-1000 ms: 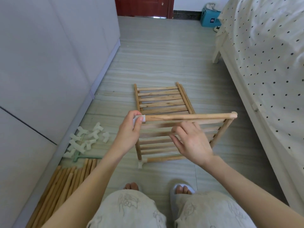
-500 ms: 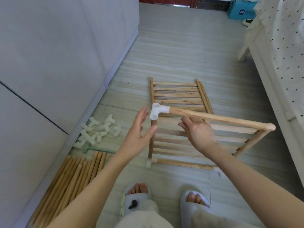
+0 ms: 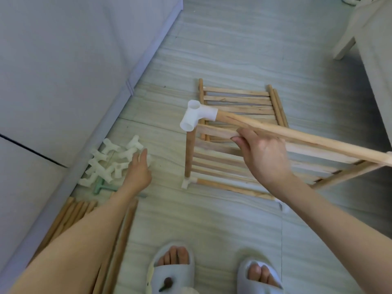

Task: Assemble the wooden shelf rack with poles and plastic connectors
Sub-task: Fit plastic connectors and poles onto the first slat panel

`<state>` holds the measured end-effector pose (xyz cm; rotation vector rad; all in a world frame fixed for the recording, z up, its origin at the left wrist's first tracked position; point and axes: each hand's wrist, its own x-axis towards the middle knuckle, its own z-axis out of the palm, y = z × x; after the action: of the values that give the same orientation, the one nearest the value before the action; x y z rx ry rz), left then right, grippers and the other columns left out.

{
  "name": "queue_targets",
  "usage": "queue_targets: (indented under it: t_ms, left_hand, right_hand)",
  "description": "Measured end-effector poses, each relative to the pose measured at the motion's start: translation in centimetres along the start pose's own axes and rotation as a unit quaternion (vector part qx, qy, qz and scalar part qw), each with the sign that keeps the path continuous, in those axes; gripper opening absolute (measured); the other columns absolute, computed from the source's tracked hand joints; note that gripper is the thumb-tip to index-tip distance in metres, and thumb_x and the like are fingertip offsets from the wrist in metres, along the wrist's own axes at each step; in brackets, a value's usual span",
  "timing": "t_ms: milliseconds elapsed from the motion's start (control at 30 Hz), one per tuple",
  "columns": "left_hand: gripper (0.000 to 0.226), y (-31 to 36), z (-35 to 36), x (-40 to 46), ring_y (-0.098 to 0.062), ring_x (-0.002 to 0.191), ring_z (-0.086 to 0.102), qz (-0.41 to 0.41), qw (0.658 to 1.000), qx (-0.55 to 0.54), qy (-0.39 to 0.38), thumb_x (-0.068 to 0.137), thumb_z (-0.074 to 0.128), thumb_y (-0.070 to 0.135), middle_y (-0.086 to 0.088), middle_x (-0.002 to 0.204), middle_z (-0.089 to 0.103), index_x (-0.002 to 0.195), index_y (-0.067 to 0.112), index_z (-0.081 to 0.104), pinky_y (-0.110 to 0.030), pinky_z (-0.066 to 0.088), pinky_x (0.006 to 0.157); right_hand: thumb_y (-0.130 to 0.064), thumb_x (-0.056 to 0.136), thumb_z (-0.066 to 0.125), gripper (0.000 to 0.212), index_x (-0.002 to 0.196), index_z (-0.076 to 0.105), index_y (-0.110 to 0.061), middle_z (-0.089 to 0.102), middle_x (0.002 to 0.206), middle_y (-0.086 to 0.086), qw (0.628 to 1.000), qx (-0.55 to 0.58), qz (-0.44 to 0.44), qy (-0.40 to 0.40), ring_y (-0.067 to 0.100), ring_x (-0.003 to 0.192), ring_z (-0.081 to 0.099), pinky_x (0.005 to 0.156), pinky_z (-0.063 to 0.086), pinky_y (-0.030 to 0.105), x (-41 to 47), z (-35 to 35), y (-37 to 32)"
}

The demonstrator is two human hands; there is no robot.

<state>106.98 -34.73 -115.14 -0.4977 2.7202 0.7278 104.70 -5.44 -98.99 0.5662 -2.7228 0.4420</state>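
A home bedroom: a white bed frame leg (image 3: pixel 344 47) stands on the pale wood-grain floor (image 3: pixel 233 49), opposite it a grey wardrobe (image 3: pixel 74 60), and the person wears slippers (image 3: pixel 172 270).

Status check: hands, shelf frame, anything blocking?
Left hand open, reaching at connector pile. Right hand grips shelf frame, white connector fitted. Nothing blocking.

A slatted shelf panel (image 3: pixel 237 102) lies flat on the floor (image 3: pixel 233 49), ahead of the person's feet. A second shelf frame (image 3: pixel 265 158) is tilted up in front of it, nearer the person, held by the right hand (image 3: pixel 263 153). A connector (image 3: pixel 196 115) sits on the frame's raised left corner. To the left, by the wall (image 3: pixel 63 60), lies a pile of connectors (image 3: pixel 110 162), with the left hand (image 3: pixel 137 172) at its right edge. A bundle of poles (image 3: pixel 84 219) lies nearer, along the wall.
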Motion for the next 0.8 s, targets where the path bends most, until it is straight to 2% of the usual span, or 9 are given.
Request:
queue_targets:
  t_ms: [67,133,200,267,400,533,600,700,800]
  left_hand:
    - [0.069,0.0,0.9,2.1,-0.04,0.137,0.021,0.001,0.999,0.031,-0.009,0.091,0.047,0.001,-0.021,0.154,0.008,0.149,0.011,0.012,-0.042,0.023,0.108]
    - [0.063,-0.2,1.8,3.3,-0.041,0.131,0.031,0.0,0.998,0.058,-0.026,0.091,0.046,0.001,-0.022,0.15,0.018,0.147,0.008,0.02,-0.041,0.028,0.105]
    - [0.048,-0.4,2.4,3.6,-0.04,0.113,0.047,0.011,0.996,0.083,-0.014,0.09,0.045,0.0,-0.022,0.137,0.035,0.138,0.005,0.036,-0.041,0.038,0.092]
    - [0.034,-0.6,2.5,3.1,-0.039,0.097,0.053,0.031,0.995,0.092,0.005,0.089,0.048,-0.001,-0.021,0.123,0.046,0.123,0.004,0.049,-0.04,0.041,0.081]
    - [0.022,1.3,1.0,0.4,-0.032,0.092,0.06,0.038,0.997,-0.061,0.02,0.087,0.062,0.008,-0.015,0.099,0.061,0.108,0.004,0.061,-0.037,0.047,0.081]
    - [0.019,6.2,-3.6,-6.2,-0.016,0.07,0.062,0.174,0.967,-0.188,0.013,0.081,0.071,0.018,0.002,0.072,0.061,0.092,0.032,0.065,-0.021,0.048,0.067]
    - [0.025,8.9,-6.5,-9.9,-0.011,0.068,0.06,0.254,0.944,-0.213,0.002,0.08,0.072,0.022,0.0,0.073,0.064,0.087,0.043,0.061,-0.019,0.048,0.068]
    - [0.015,13.1,-10.4,-13.9,-0.011,0.072,0.059,0.356,0.909,-0.207,0.059,0.08,0.069,0.03,-0.001,0.082,0.067,0.094,0.032,0.064,-0.019,0.046,0.073]
    - [0.027,16.9,-12.7,-15.9,-0.001,0.085,0.053,0.427,0.872,-0.186,0.148,0.086,0.056,0.034,0.009,0.097,0.062,0.104,0.015,0.063,-0.005,0.037,0.08]
  right_hand:
    - [-0.02,0.091,0.056,0.02,0.081,0.066,-0.006,0.059,0.054,0.011,1.0,0.003,-0.003,-0.012,0.032,0.047,0.055,0.047,0.034,0.029,0.1,0.1,0.1]
    - [-0.022,0.093,0.055,0.021,0.084,0.065,-0.006,0.061,0.057,0.012,1.0,-0.001,-0.003,-0.024,0.033,0.051,0.056,0.048,0.036,0.031,0.2,0.2,0.3]
    - [-0.023,0.094,0.053,0.021,0.088,0.066,-0.007,0.063,0.06,0.011,1.0,-0.003,-0.003,-0.026,0.033,0.053,0.058,0.049,0.039,0.033,0.4,0.3,0.4]
    - [-0.023,0.095,0.053,0.021,0.09,0.066,-0.008,0.063,0.061,0.011,1.0,0.001,-0.003,-0.027,0.032,0.053,0.058,0.049,0.04,0.032,0.3,0.3,0.4]
    - [-0.02,0.092,0.056,0.017,0.086,0.067,-0.008,0.06,0.054,0.009,1.0,0.009,-0.009,-0.013,0.03,0.046,0.055,0.047,0.034,0.027,0.2,0.3,0.2]
    - [-0.014,0.085,0.064,0.01,0.087,0.07,-0.006,0.061,0.052,0.009,1.0,0.007,-0.007,-0.003,0.029,0.044,0.057,0.046,0.036,0.027,-0.1,0.1,-0.4]
    - [-0.012,0.085,0.064,0.016,0.099,0.069,-0.006,0.068,0.067,0.01,1.0,-0.013,-0.012,-0.01,0.031,0.058,0.063,0.056,0.039,0.031,-0.2,-0.1,-0.4]
    - [-0.022,0.095,0.049,0.027,0.116,0.059,-0.008,0.068,0.095,0.012,0.997,-0.007,-0.009,-0.073,0.034,0.087,0.062,0.069,0.034,0.034,-0.5,-0.3,0.1]
    - [-0.02,0.093,0.049,0.03,0.118,0.057,-0.006,0.065,0.1,0.016,0.995,-0.003,-0.02,-0.097,0.037,0.091,0.061,0.072,0.04,0.037,-1.5,-1.3,-0.3]
